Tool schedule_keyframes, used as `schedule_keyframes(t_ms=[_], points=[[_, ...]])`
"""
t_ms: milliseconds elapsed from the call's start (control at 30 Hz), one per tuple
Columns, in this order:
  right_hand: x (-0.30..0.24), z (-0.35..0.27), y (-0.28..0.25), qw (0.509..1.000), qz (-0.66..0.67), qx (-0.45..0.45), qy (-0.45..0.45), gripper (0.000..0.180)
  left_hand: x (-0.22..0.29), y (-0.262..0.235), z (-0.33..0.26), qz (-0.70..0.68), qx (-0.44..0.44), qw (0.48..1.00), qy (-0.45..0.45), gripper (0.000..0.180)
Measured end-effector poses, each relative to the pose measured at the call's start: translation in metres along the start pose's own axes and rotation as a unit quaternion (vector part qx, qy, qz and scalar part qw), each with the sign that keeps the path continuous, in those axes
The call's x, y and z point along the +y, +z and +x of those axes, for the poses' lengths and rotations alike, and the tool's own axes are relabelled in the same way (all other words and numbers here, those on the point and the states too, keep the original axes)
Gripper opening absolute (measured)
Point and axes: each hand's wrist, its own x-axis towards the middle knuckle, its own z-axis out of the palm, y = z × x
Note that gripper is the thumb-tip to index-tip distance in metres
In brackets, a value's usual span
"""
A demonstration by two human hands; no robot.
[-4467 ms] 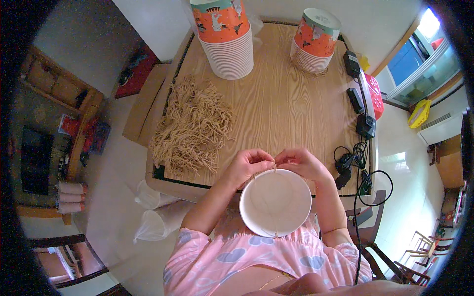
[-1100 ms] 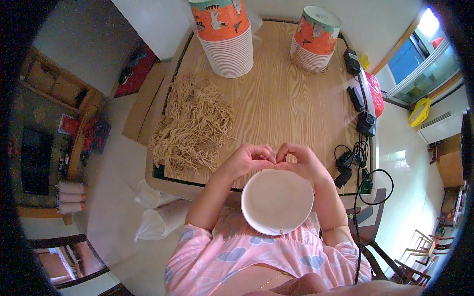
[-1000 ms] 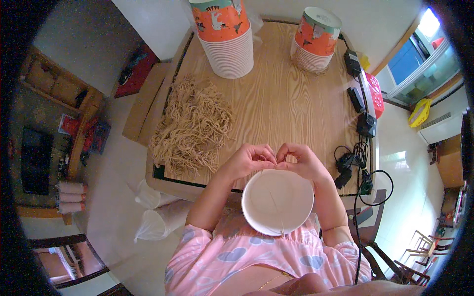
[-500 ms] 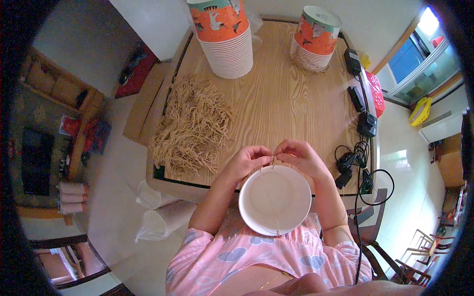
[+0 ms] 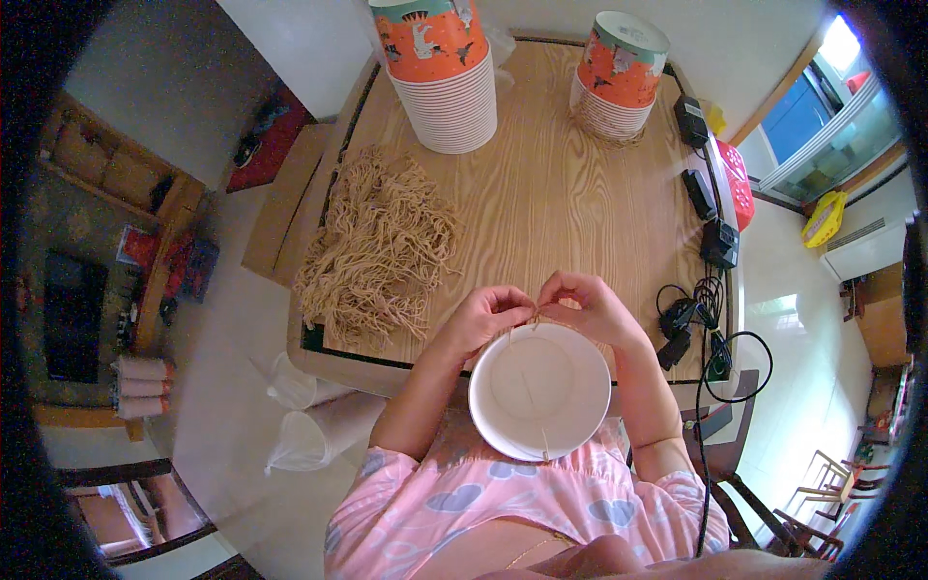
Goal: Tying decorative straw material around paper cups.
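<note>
A white paper bowl (image 5: 538,390) sits upright in front of my chest, its inside facing up. My left hand (image 5: 488,319) and my right hand (image 5: 585,304) meet at its far rim, fingertips pinched on a thin tan string (image 5: 534,387) that runs across the bowl's opening. A big heap of the same tan strings (image 5: 377,249) lies on the wooden table (image 5: 551,203) to the left of my hands.
A tall stack of orange printed paper bowls (image 5: 440,72) stands at the table's far side, a shorter stack (image 5: 619,77) to its right. Black chargers and cables (image 5: 701,251) line the right edge. Clear plastic bags (image 5: 300,416) hang off the near left corner.
The bowl has shifted slightly and my fingertips have kept working at its far rim; the string now shows stretched across the opening.
</note>
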Motion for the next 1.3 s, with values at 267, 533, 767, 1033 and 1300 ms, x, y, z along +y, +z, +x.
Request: schedule_keyframes(t_ms=[267,533,767,1033,1300], points=[[0.011,-0.002,-0.001,1.0,0.018,0.013,-0.012,0.007,0.001,0.001,-0.003,-0.05,0.015,0.999,-0.005,0.011],[0.012,-0.003,0.001,0.999,0.05,0.012,0.016,0.009,0.0,0.005,-0.006,-0.122,0.037,0.992,0.017,0.009],[0.008,-0.006,0.001,0.997,0.053,-0.001,0.06,0.012,0.008,0.008,-0.012,-0.11,0.027,0.993,0.02,0.01],[-0.008,-0.005,0.007,0.997,-0.048,-0.02,0.055,0.015,0.012,0.013,-0.015,-0.033,0.049,0.997,0.056,0.009],[-0.015,-0.003,0.009,0.996,-0.052,-0.011,0.071,0.013,0.009,0.012,-0.016,-0.088,0.05,0.993,0.067,0.01]])
